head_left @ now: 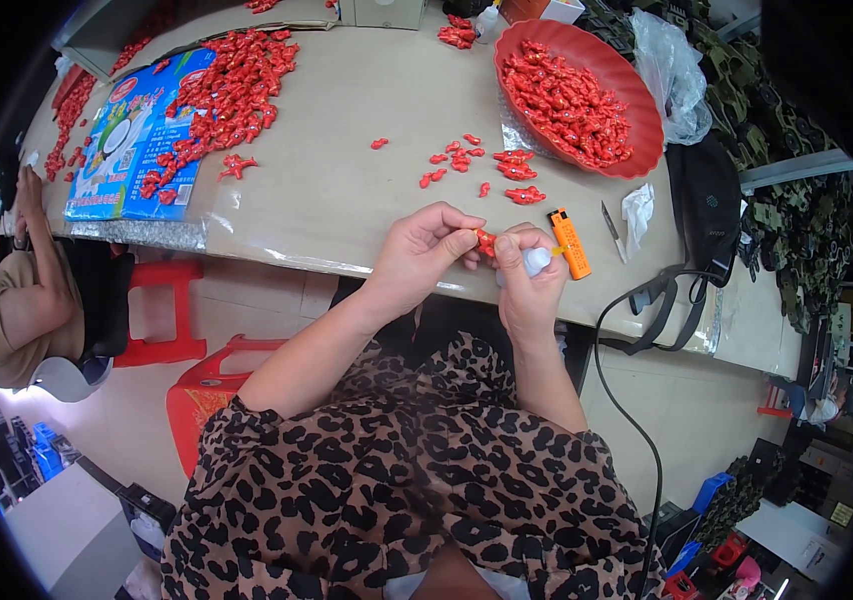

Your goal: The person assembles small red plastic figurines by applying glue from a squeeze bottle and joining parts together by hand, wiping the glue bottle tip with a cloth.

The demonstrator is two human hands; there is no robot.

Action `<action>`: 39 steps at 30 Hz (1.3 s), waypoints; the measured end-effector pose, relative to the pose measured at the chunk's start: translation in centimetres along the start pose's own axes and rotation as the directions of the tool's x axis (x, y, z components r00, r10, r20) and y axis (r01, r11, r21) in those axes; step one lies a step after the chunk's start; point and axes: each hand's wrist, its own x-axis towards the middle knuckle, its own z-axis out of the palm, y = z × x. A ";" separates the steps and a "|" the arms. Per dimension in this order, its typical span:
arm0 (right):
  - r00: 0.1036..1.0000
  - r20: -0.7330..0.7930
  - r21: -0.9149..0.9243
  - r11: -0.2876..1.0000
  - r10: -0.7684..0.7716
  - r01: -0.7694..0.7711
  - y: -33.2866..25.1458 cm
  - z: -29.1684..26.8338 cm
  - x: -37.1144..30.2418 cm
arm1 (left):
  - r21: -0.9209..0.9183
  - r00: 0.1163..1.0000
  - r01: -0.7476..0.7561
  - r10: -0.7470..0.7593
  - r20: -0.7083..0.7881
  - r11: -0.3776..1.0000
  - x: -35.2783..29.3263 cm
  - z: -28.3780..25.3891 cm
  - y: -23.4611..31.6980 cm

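Observation:
My left hand [422, 245] pinches a small red plastic piece [486, 242] between thumb and fingertips above the table's front edge. Close against it, my right hand [529, 295] is closed around a small white squeeze bottle [537, 261] with a yellow tip, much of it hidden by the fingers. An orange lighter [571, 244] lies just right of that hand. Beyond my hands, several loose red pieces [460, 160] and a few larger red clusters [522, 195] are scattered on the table.
A red scalloped bowl [653, 130] heaped with red pieces stands at the back right. A knife [614, 232], crumpled tissue [637, 215] and black bag [707, 210] lie to the right. At left, a red pile [247, 85] covers part of a blue printed sheet [112, 190]; another person [27, 310] sits there.

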 end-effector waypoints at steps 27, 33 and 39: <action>0.998 -0.022 -0.012 0.998 -0.056 0.055 -0.3 0.0 -0.2 | 0.007 0.989 -0.135 0.135 0.054 0.991 -0.4 0.2 0.1; 1.000 0.000 0.007 1.000 -0.022 0.022 -0.1 -0.4 -0.3 | 0.039 0.998 -0.064 0.063 0.025 0.997 -0.5 0.2 0.4; 0.999 -0.006 -0.031 0.999 -0.031 0.031 -0.1 -0.2 -0.3 | 0.071 1.000 -0.015 0.015 0.007 0.997 -0.3 0.1 0.2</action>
